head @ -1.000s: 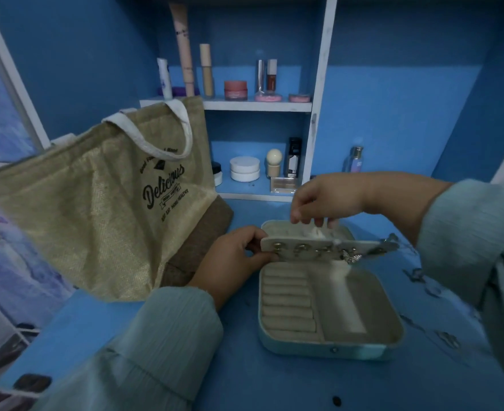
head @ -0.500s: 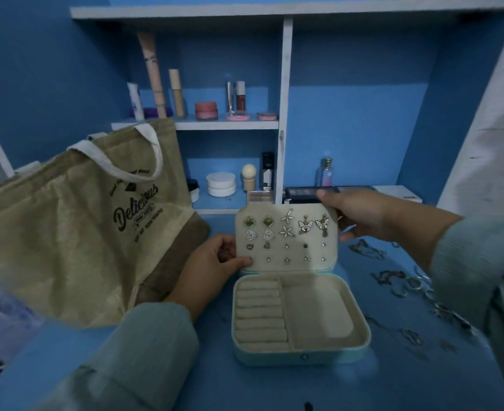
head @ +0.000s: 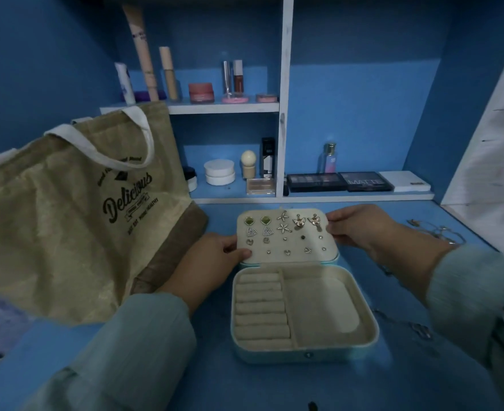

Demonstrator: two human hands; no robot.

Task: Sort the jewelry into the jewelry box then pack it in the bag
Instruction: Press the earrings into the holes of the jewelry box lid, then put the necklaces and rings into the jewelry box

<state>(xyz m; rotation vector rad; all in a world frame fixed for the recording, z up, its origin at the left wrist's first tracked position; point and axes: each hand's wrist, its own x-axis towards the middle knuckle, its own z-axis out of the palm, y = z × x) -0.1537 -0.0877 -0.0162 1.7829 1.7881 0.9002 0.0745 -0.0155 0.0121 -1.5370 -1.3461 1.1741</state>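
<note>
On the blue bench (head: 274, 387), the jewelry box (head: 304, 312) lies open, its upright lid panel (head: 286, 237) studded with earrings and pinched at either edge: the left hand (head: 215, 256) grasps the left side, the right hand (head: 354, 226) the right. Loose jewelry (head: 437, 232) lies on the bench to the right, nearer the right hand, likely the one to fetch it. The box is pale teal outside, cream inside, ring rolls left, bare tray right. The bag (head: 76, 209) stands at left.

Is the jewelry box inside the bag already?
No, the open jewelry box sits on the blue table, beside the bag.
</note>
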